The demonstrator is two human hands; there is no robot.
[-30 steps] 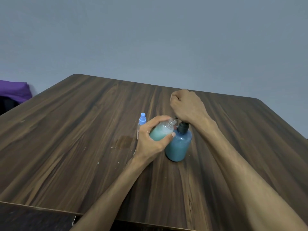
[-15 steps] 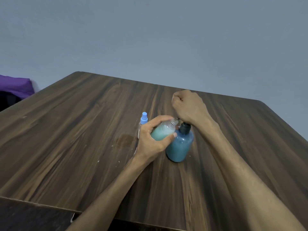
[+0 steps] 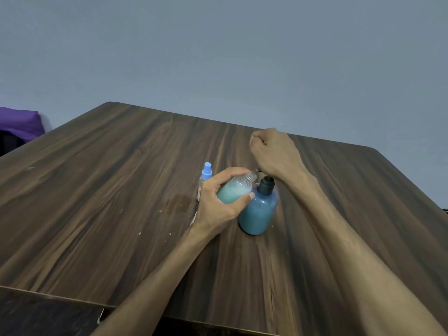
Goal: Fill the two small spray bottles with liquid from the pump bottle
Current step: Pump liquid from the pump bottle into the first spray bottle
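The left hand point(image 3: 218, 204) grips the tilted open spray bottle point(image 3: 234, 191) beside the pump bottle point(image 3: 259, 212), the clenched right hand point(image 3: 274, 154) presses; liquid may miss.

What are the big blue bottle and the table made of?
The big blue bottle looks like smooth, slightly see-through plastic: liquid shows dimly through its glossy wall, and it has a dark cap. The table looks like wood or a wood-print laminate, with dark streaky grain and a flat, faintly shiny top. Which one, I cannot tell.

Dark brown streaked wood-grain table point(image 3: 121, 190), blue pump bottle point(image 3: 258, 212) with black collar, teal-filled clear bottle point(image 3: 234, 191), light-blue spray cap point(image 3: 207, 171), purple cloth point(image 3: 18, 123) at nine o'clock, grey-blue wall point(image 3: 218, 57)
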